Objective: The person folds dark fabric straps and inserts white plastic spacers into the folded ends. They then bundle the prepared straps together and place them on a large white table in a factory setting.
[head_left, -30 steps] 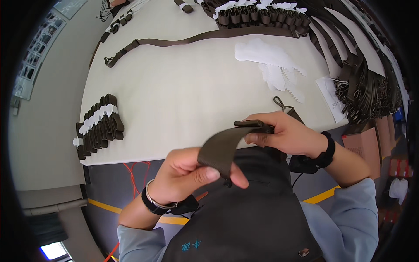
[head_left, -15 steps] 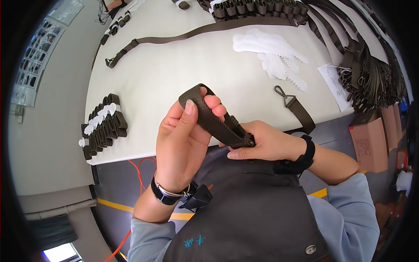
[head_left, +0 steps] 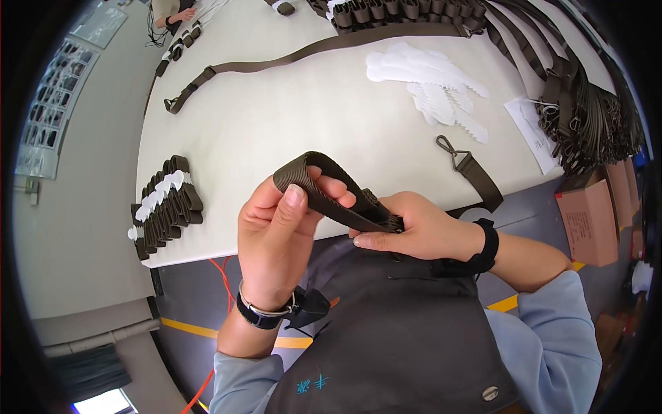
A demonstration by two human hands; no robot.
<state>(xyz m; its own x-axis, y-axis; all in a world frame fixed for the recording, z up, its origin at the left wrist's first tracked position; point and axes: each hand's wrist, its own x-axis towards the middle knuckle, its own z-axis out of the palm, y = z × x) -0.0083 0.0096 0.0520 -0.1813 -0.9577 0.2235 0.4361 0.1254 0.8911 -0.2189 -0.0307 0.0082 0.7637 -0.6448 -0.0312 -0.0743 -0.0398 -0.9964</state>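
A white table (head_left: 276, 121) runs out of frame at the top. Dark-brown straps (head_left: 596, 127) heaped at right fade into the lens's black rim. Over the near edge, a person's left hand (head_left: 272, 224) pinches one end of a looped webbing strap (head_left: 338, 211); the right hand (head_left: 438, 226) clasps the other, most fingers hidden. Behind it, any link to a metal hook (head_left: 446, 144) at right is obscured.

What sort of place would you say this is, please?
Probably a strap workshop or packing area: the white table bears a row of folded, white-banded dark straps and a bunch of long straps, and a cardboard box is beside it.
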